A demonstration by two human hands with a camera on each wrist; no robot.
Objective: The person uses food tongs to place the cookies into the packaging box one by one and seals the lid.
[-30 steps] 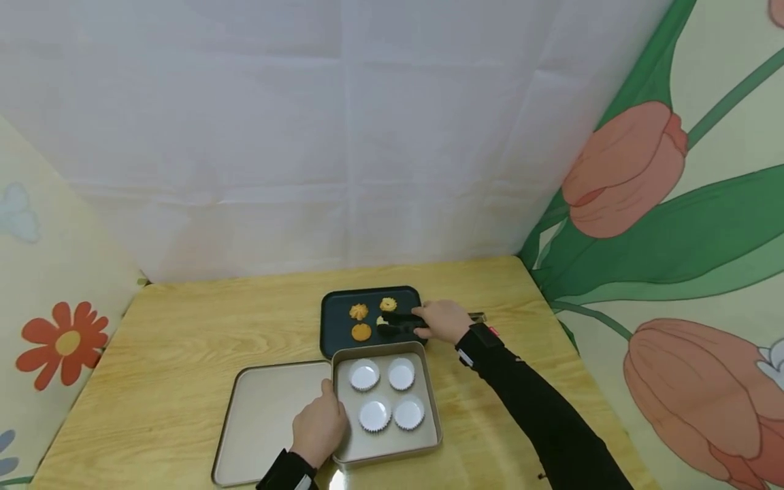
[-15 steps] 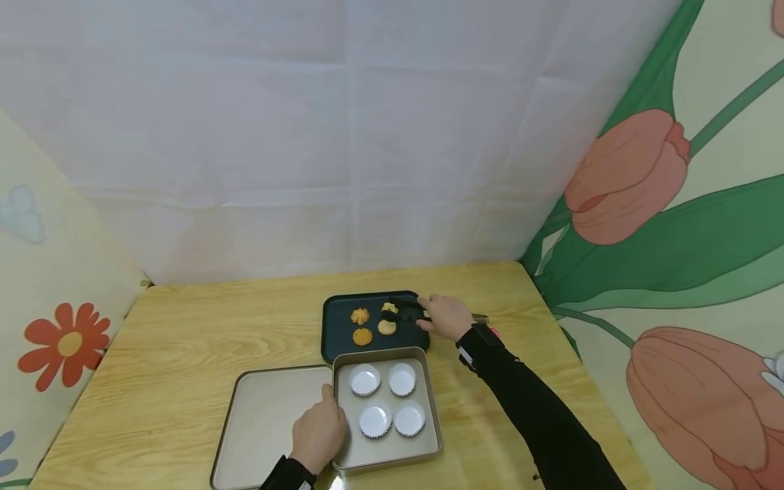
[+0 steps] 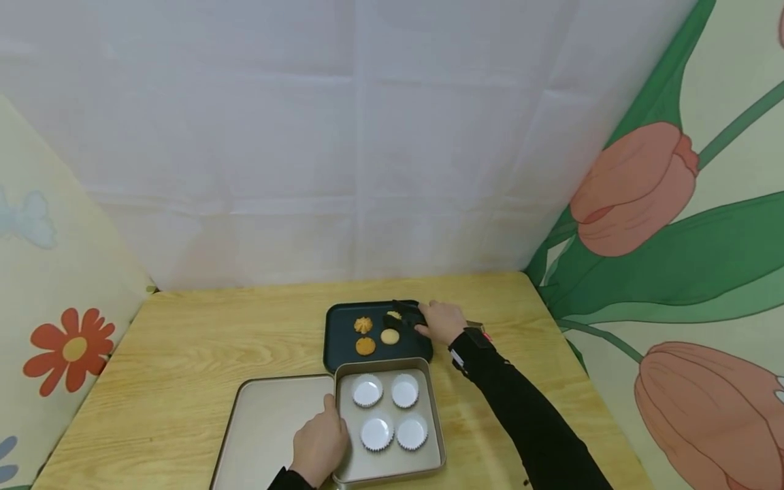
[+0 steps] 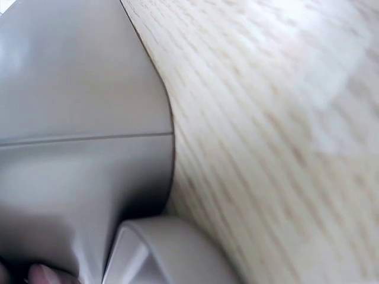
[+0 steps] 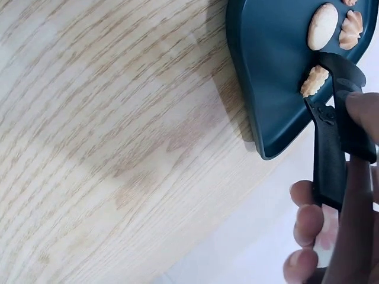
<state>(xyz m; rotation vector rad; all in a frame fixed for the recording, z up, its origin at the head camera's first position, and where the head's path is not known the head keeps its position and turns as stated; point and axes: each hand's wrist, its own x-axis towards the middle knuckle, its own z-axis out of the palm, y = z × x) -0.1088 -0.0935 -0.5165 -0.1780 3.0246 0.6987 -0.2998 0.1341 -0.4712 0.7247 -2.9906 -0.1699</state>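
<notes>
My right hand [image 3: 442, 321] grips black tongs [image 5: 330, 163] over the right side of a dark baking tray [image 3: 338, 350]. Between the tongs' tips sits a ridged pale cookie [image 5: 314, 81], low over the tray's surface. Three other cookies lie on that tray: a swirled one [image 3: 363, 325], a round orange-brown one [image 3: 365, 346] and a smooth pale one [image 3: 389, 336]. Nearer to me, my left hand [image 3: 320, 441] holds the left wall of a square beige baking pan [image 3: 384, 464], thumb along the rim. Several white fluted cups [image 3: 376, 433] stand inside the pan.
A flat beige lid or shallow tray [image 3: 272, 415] lies left of the pan, right beside it. Wooden tabletop [image 3: 177, 367] surrounds everything. A white cloth [image 3: 294, 150] hangs behind the table, and flower-printed panels [image 3: 649, 286] flank both sides.
The tongs have shifted from the smooth pale cookie to the ridged one farther back, and their tips now flank it. My left hand keeps its hold on the pan.
</notes>
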